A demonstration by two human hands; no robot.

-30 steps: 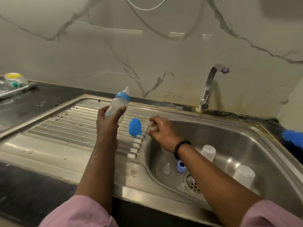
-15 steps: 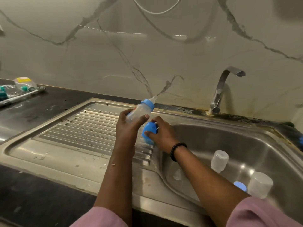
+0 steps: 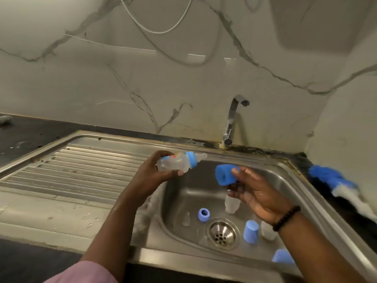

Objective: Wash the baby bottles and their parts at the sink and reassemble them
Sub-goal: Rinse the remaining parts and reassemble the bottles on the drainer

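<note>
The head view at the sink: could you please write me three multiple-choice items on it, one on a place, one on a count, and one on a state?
1. Where does the blue ring lie?
A. in the sink basin, left of the drain
B. on the ribbed drainboard
C. on the dark counter

2. How many blue caps show in all, counting the held one?
A. one
B. three
C. five

3. What is the state of the bottle in the left hand?
A. open, no ring or teat
B. blue collar and teat on, no cap
C. capped

Answers: 1 A, it sits on the basin floor beside the drain. 2 B, one in the right hand, held cap, plus cap and cap in the basin. 3 B, the teat is bare.
</note>
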